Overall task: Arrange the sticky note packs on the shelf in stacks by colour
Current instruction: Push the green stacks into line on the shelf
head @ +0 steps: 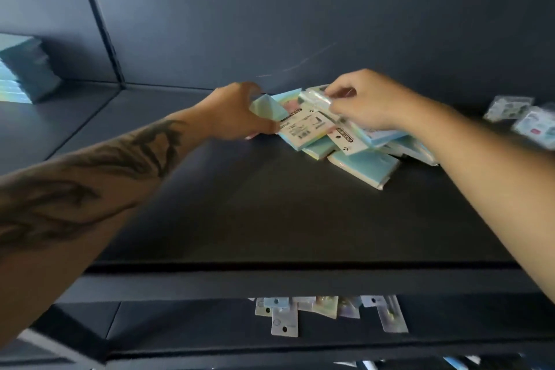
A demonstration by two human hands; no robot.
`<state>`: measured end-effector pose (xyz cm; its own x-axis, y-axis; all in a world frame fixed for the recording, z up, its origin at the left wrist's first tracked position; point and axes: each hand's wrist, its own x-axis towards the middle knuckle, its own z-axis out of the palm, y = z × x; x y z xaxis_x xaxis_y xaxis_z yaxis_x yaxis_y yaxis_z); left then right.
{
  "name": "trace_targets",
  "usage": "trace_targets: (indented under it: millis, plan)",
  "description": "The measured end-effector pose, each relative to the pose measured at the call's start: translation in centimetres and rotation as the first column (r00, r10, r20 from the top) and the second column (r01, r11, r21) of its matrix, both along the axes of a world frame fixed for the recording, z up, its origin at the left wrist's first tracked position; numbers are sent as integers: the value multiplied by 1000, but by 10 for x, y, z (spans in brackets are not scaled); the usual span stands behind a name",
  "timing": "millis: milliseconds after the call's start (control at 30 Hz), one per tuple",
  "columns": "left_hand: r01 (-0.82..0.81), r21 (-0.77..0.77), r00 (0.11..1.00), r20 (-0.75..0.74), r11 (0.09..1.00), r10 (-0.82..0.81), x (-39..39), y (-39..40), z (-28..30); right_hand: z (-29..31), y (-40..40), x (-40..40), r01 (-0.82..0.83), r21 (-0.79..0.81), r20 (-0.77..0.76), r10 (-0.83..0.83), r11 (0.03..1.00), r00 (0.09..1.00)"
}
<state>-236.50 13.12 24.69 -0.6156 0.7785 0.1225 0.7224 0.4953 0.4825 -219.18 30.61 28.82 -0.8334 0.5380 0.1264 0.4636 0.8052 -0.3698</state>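
A loose heap of sticky note packs (357, 156), mostly pale blue with white labelled backs, lies at the back of the dark shelf (270, 213). My left hand (237, 112) grips a pale blue pack (268, 108) at the heap's left end. My right hand (365, 100) pinches the clear wrapper top of a pack (315, 99) on top of the heap. A white-backed pack (303, 126) lies between the two hands. A neat stack of blue packs (25, 69) stands in the bay to the far left.
A vertical divider (99, 21) separates the left bay. Small clear-wrapped items (522, 117) lie at the far right of the shelf. Several hanging packs (324, 311) show on the shelf below. The shelf's front edge (270, 267) runs across the lower part.
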Motion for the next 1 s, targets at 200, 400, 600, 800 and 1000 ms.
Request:
trace_targets:
  millis: [200,400,600,800,1000]
  plan:
    - [-78,-55,995,-72,995,74,38,-50,7,-6,7,-4,-137,96,-1,138,986,990]
    - [-284,-62,955,-104,957,276,102,-116,11,-2,-20,1,-209,89,-87,216,974,972]
    - [-477,-4,870,-145,879,471,173,-196,3,-22,-111,34,-547,209,-91,573,811,814]
    - [-646,-62,758,-166,761,630,218,-302,-5,-40,-227,49,-733,159,-122,750,661,650]
    - [-722,-38,684,-192,691,704,229,-415,-8,-54,-351,36,-802,97,-171,803,590,570]
